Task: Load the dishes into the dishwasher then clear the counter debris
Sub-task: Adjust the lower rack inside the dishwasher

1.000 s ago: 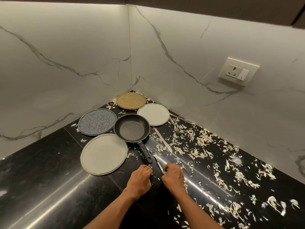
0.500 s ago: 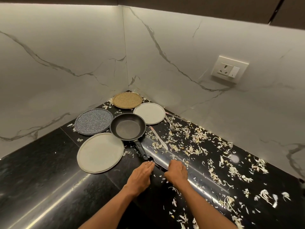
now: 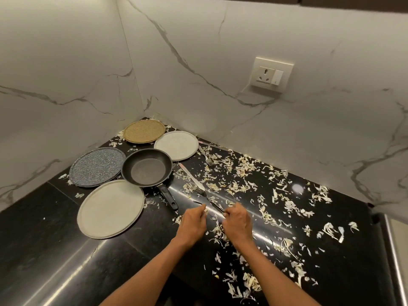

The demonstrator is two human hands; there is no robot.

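White marble backsplash [image 3: 220, 51] with grey veins, two panels meeting in corner behind glossy black desk [image 3: 55, 250]. Cream wall socket [image 3: 272, 74] with switch on right panel. Dark cabinet underside [image 3: 353, 3] along top edge. Steel strip [image 3: 395, 261] at far right edge, identity unclear.

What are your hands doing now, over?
Left hand and right hand both pinching cutlery beside the fork. Pan and four plates not yet loaded. Scraps strewn over counter.
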